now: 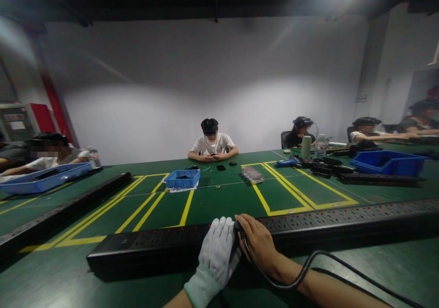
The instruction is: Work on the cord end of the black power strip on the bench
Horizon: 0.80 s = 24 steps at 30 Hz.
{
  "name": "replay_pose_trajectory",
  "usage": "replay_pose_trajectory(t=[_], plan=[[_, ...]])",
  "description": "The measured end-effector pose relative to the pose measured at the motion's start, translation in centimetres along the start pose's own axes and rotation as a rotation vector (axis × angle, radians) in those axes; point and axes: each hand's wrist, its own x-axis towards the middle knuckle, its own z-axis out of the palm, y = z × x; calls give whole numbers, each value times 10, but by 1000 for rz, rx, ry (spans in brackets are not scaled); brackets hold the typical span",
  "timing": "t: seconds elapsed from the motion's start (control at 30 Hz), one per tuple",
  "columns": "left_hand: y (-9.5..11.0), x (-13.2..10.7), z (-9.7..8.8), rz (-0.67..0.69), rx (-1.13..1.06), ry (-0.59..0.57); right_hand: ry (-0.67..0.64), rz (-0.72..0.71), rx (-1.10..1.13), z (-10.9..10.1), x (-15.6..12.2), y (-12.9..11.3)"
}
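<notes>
A long black power strip (151, 248) with many sockets and small red lights or switches lies across the green table in front of me. My left hand (216, 251), in a white glove with a pale green cuff, rests on its middle with fingers stretched out side by side. Just to the right, my bare right hand (259, 244) has its fingers closed around a black plug (237, 225) at the strip's top. From the plug, a black cable (291, 286) loops under my right wrist and off to the right. Whether the plug's pins sit in a socket is hidden.
A small blue bin (183, 180) holds dark parts, and another blue bin (387, 163) stands at right among black parts. A blue tray (44, 180) and a second black strip (68, 203) lie at left. Yellow tape marks the table. Several people sit around it.
</notes>
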Motion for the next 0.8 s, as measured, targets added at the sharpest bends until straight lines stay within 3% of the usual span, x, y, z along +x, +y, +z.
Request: replay_pose_trajectory(t=[0.47, 0.8], plan=[[-4, 9, 0, -3, -58, 24, 12, 5, 36, -5, 2, -2], [-8, 13, 2, 10, -104, 48, 58, 15, 8, 3, 1, -2]])
